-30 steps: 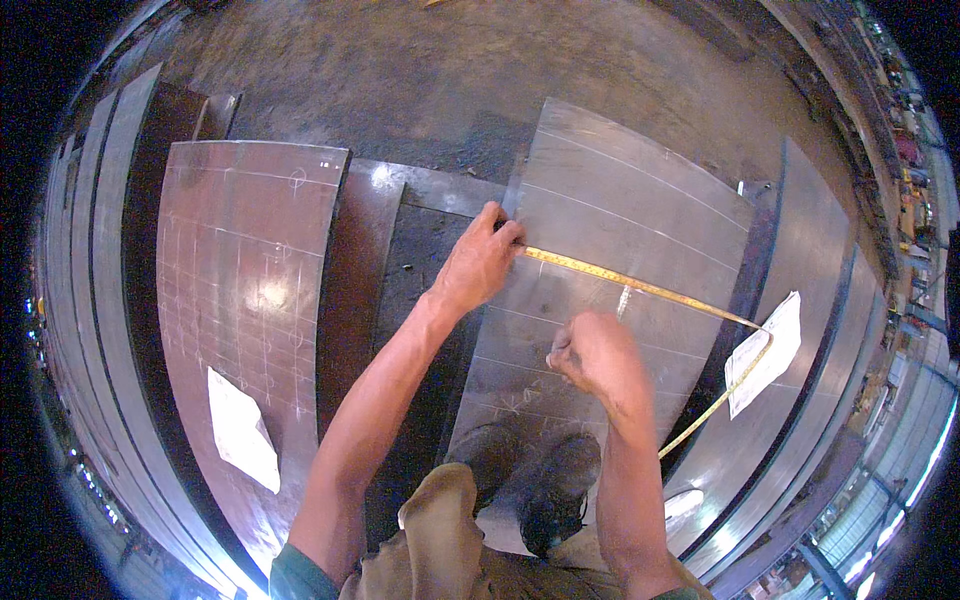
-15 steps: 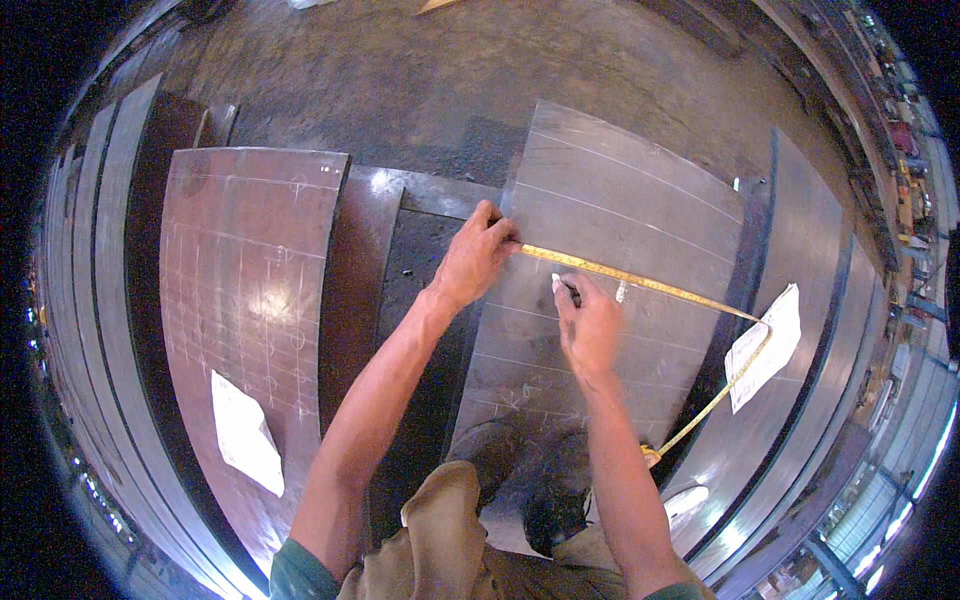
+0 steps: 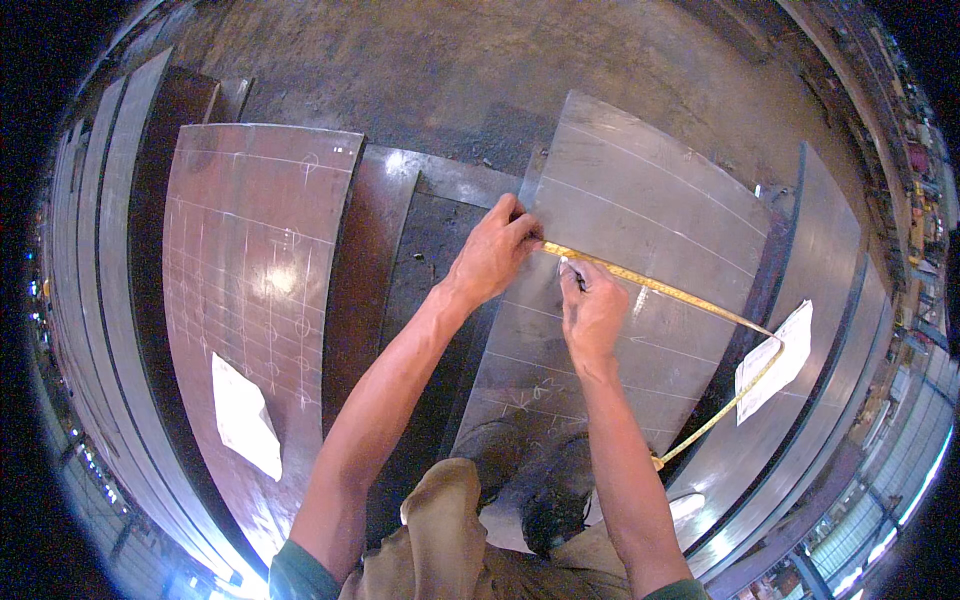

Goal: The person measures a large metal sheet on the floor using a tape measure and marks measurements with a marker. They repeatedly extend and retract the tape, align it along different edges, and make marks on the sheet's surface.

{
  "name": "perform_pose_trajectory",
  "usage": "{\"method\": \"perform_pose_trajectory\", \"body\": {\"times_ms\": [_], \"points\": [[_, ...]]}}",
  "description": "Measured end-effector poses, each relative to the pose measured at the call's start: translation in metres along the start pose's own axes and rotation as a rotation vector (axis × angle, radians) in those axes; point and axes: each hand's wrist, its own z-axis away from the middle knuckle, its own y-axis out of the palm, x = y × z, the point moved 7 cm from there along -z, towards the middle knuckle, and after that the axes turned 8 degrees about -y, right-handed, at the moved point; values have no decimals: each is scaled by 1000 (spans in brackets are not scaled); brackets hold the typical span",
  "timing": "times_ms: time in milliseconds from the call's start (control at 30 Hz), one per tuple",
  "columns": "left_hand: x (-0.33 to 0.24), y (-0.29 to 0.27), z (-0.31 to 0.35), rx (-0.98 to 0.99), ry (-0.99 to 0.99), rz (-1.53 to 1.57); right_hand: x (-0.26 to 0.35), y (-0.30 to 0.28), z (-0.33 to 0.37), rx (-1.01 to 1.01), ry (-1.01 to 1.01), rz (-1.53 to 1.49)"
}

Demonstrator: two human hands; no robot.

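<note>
Left hand at the left edge of a grey metal plate, my thumb and fingers pinched on the end of a yellow tape measure. Tape runs from there across the plate, rightward and slightly toward me, over a dark gap, then bends on a white sheet lying on the neighbouring plate and doubles back to beside my right forearm. Right hand just on my side of the tape, fingers closed round a small white stub, its tip near the tape edge; contact with the plate I cannot tell. Pale lines cross the grey plate. To my left, a reddish plate with a ruled grid, another white paper on it.
</note>
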Motion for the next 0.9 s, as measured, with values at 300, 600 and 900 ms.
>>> {"method": "perform_pose_trajectory", "body": {"times_ms": [300, 600, 900], "points": [[-1, 0, -1, 20, 9, -2, 0, 2, -2, -28, -70, 68], [-3, 0, -2, -6, 28, -6, 7, 13, -13, 209, -86, 355], [1, 3, 0, -28, 22, 1, 26, -29, 22, 750, -164, 424]]}}
